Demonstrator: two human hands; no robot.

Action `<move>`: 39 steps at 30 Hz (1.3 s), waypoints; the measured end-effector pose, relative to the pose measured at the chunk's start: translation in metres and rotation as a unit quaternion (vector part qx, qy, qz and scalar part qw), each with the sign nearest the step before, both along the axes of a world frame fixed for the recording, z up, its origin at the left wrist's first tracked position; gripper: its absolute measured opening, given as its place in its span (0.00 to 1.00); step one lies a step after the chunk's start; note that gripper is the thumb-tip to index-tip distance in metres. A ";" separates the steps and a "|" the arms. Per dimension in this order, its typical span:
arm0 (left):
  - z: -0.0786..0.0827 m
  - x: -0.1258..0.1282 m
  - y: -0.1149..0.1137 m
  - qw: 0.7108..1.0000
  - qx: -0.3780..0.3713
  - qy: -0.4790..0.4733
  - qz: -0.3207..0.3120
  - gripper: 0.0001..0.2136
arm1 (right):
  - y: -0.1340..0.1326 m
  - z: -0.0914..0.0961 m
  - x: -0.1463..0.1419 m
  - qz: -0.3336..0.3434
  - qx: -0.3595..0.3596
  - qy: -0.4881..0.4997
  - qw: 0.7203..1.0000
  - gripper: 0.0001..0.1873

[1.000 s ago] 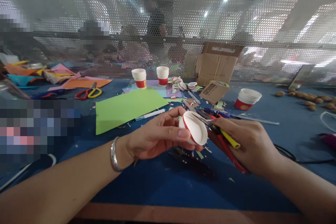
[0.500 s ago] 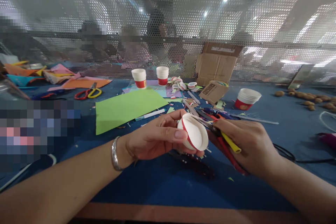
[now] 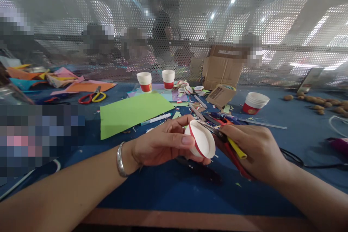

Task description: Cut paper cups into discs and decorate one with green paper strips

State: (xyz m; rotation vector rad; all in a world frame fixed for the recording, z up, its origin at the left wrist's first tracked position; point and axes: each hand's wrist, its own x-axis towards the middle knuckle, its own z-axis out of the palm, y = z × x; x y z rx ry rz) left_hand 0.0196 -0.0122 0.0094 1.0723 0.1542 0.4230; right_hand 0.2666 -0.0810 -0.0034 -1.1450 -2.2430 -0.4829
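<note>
My left hand (image 3: 163,143) is closed around a small white paper cup (image 3: 201,139) with a red band, held sideways above the blue table (image 3: 163,188). A silver bangle sits on that wrist. My right hand (image 3: 255,148) grips red-and-yellow-handled scissors (image 3: 233,146); their blades lie across the cup's rim. A dark pair of snips (image 3: 198,168) lies on the table just under my hands.
A green paper sheet (image 3: 133,110) and a pen (image 3: 156,119) lie ahead. Two paper cups (image 3: 156,79), cut cup pieces (image 3: 187,87), a cup stack (image 3: 255,102), a cardboard box (image 3: 223,69), second scissors (image 3: 92,96), coloured papers (image 3: 54,78), and a perforated screen with people behind.
The cup has turned slightly in my left hand, and the scissors have shifted a little along its rim. Both hands stay almost in place.
</note>
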 end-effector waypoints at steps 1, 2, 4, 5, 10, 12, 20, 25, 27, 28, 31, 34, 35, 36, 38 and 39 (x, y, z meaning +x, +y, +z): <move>0.000 0.000 0.000 1.000 0.002 0.002 0.003 0.18 | 0.000 0.001 0.000 -0.003 -0.001 0.002 1.000 0.09; 0.000 0.001 0.000 1.000 0.004 0.006 0.002 0.18 | 0.000 0.002 -0.001 -0.005 0.000 0.005 1.000 0.10; 0.000 0.002 -0.001 1.000 0.003 0.015 -0.004 0.18 | 0.001 0.003 -0.001 -0.005 -0.002 0.010 1.000 0.11; -0.001 0.003 -0.001 1.000 0.000 0.018 -0.008 0.18 | 0.001 0.004 -0.002 -0.005 -0.005 0.013 1.000 0.11; -0.003 0.003 0.005 1.000 -0.016 0.007 0.007 0.20 | 0.007 0.008 -0.001 -0.085 -0.027 0.049 0.995 0.13; -0.002 0.001 0.010 1.000 -0.017 -0.010 0.017 0.21 | 0.011 0.008 0.000 -0.158 -0.076 0.040 0.984 0.18; 0.006 -0.011 0.031 0.998 -0.020 -0.015 0.059 0.24 | 0.022 0.005 -0.003 -0.267 -0.281 -0.131 0.912 0.20; 0.009 -0.015 0.037 0.996 -0.021 -0.008 0.089 0.24 | 0.023 0.003 -0.005 -0.261 -0.304 -0.147 0.904 0.21; 0.010 -0.014 0.036 0.993 -0.007 0.009 0.119 0.22 | 0.022 0.003 -0.004 -0.256 -0.305 -0.146 0.905 0.20; 0.010 -0.014 0.035 0.990 0.004 0.023 0.136 0.21 | 0.021 0.003 -0.004 -0.254 -0.306 -0.146 0.906 0.20; 0.010 -0.015 0.032 0.975 0.070 0.082 0.195 0.19 | 0.021 0.002 -0.003 -0.245 -0.309 -0.149 0.907 0.21; 0.011 -0.020 0.033 0.920 0.236 0.182 0.254 0.18 | 0.022 0.002 0.001 -0.239 -0.306 -0.155 0.908 0.21; 0.012 -0.023 0.034 0.889 0.301 0.215 0.271 0.17 | 0.022 0.002 0.002 -0.236 -0.304 -0.154 0.910 0.22; 0.013 -0.026 0.036 0.856 0.359 0.238 0.286 0.16 | 0.022 0.001 0.003 -0.233 -0.304 -0.151 0.911 0.22; 0.017 -0.032 0.040 0.807 0.433 0.258 0.308 0.14 | 0.022 0.001 0.005 -0.229 -0.315 -0.140 0.910 0.23; 0.019 -0.035 0.042 0.792 0.452 0.265 0.312 0.14 | 0.022 0.001 0.006 -0.227 -0.324 -0.134 0.908 0.24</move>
